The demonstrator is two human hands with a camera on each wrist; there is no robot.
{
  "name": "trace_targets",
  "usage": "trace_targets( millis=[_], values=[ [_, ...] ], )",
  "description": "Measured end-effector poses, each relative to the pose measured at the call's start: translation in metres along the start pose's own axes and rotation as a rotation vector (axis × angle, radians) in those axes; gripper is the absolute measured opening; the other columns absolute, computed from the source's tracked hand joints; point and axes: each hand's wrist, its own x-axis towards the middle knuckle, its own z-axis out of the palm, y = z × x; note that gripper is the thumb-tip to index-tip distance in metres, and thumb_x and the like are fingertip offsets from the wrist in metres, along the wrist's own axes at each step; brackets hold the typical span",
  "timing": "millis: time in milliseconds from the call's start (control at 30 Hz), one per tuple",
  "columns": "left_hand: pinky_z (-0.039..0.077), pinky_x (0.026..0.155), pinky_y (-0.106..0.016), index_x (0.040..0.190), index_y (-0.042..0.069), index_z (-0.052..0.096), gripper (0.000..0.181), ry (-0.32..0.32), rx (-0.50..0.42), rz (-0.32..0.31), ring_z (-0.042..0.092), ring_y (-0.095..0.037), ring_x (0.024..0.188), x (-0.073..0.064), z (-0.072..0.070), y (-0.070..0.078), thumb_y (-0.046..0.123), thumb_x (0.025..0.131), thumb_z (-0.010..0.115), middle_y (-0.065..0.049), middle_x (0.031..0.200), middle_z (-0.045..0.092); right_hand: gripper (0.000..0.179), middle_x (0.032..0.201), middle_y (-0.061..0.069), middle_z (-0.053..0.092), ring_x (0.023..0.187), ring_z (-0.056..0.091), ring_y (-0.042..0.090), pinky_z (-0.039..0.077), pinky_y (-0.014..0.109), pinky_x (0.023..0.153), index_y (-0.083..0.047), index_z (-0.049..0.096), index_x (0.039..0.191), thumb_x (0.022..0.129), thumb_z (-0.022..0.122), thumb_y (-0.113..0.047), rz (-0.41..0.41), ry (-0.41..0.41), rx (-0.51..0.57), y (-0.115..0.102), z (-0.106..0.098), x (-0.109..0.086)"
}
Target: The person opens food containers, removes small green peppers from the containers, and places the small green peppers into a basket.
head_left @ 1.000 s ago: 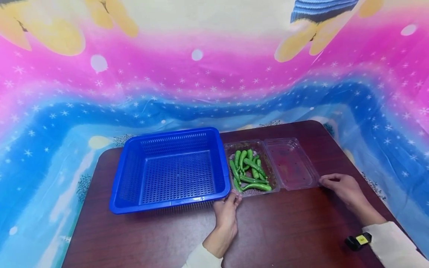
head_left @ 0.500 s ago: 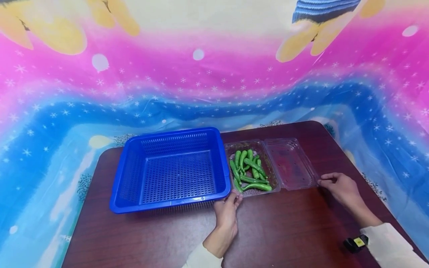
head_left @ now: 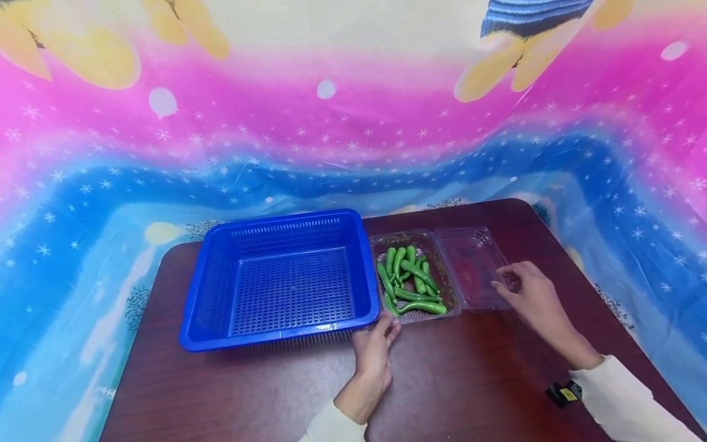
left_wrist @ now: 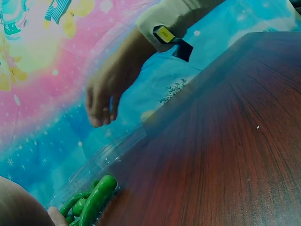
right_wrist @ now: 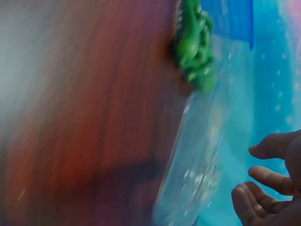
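A clear plastic clamshell box (head_left: pixel 454 314) lies opened flat on the table, its lid (head_left: pixel 469 270) to the right. Several green chili peppers (head_left: pixel 409 270) are heaped in its left half. My left hand (head_left: pixel 372 356) pinches the near left corner of the box, close to the blue basket's corner; the fingertips are partly hidden. Over the lid hovers my right hand (head_left: pixel 533 298), with nothing in it. In the right wrist view its fingers (right_wrist: pixel 270 181) are loosely bent and apart from the lid.
A blue plastic basket (head_left: pixel 293 294) with a perforated bottom stands left of the box. Both rest on a dark red-brown wooden table (head_left: pixel 442 380) with rounded corners. A colourful printed cloth (head_left: pixel 353 123) hangs behind and around it.
My right hand has let go of the lid's near right corner and moved left and up over the lid. The left hand, box, peppers and basket have stayed put.
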Motion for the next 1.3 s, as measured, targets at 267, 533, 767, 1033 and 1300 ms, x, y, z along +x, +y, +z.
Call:
trace_targets(
  millis=[267, 533, 767, 1033, 1300],
  values=[
    [0.061, 0.082, -0.03, 0.098, 0.004, 0.055, 0.012, -0.006, 0.008, -0.016, 0.062, -0.012, 0.08, 0.0, 0.0, -0.003, -0.004, 0.093, 0.063, 0.0, 0.086, 0.06, 0.044, 0.105, 0.021, 0.069, 0.089, 0.069, 0.029, 0.06, 0.05, 0.077, 0.006, 0.062, 0.125, 0.096, 0.072, -0.027, 0.085, -0.189, 0.033, -0.041, 0.015, 0.022],
    [0.059, 0.077, -0.026, 0.098, 0.004, 0.053, 0.014, -0.025, 0.101, -0.004, 0.061, -0.01, 0.079, -0.005, 0.0, -0.001, 0.003, 0.093, 0.065, 0.0, 0.088, 0.058, 0.059, 0.113, 0.03, 0.068, 0.091, 0.068, 0.041, 0.056, 0.058, 0.081, 0.01, 0.061, 0.128, 0.095, 0.072, -0.038, 0.125, -0.254, -0.093, -0.06, 0.037, 0.04],
    [0.058, 0.074, -0.025, 0.11, -0.003, 0.05, 0.025, -0.067, 0.227, -0.01, 0.06, -0.01, 0.08, -0.01, 0.0, -0.002, 0.009, 0.095, 0.066, -0.003, 0.092, 0.059, 0.058, 0.121, 0.034, 0.064, 0.108, 0.064, 0.052, 0.05, 0.067, 0.091, 0.011, 0.061, 0.127, 0.094, 0.072, -0.035, 0.158, -0.271, -0.113, -0.064, 0.045, 0.045],
    [0.053, 0.07, -0.023, 0.11, 0.0, 0.049, 0.02, -0.014, 0.269, -0.043, 0.056, -0.011, 0.077, -0.014, -0.001, -0.002, 0.01, 0.096, 0.059, -0.001, 0.09, 0.055, 0.055, 0.116, 0.032, 0.062, 0.101, 0.064, 0.05, 0.051, 0.066, 0.088, 0.012, 0.06, 0.125, 0.091, 0.074, -0.029, 0.106, -0.228, -0.132, -0.067, 0.05, 0.043],
    [0.042, 0.071, -0.022, 0.119, 0.002, 0.04, 0.033, -0.255, 0.44, -0.161, 0.046, -0.013, 0.083, -0.071, -0.015, 0.05, 0.01, 0.09, 0.054, 0.0, 0.093, 0.048, 0.036, 0.105, 0.019, 0.065, 0.099, 0.063, 0.038, 0.056, 0.055, 0.079, 0.004, 0.068, 0.115, 0.089, 0.077, -0.019, -0.08, -0.117, -0.098, -0.094, 0.051, 0.044]
  ],
)
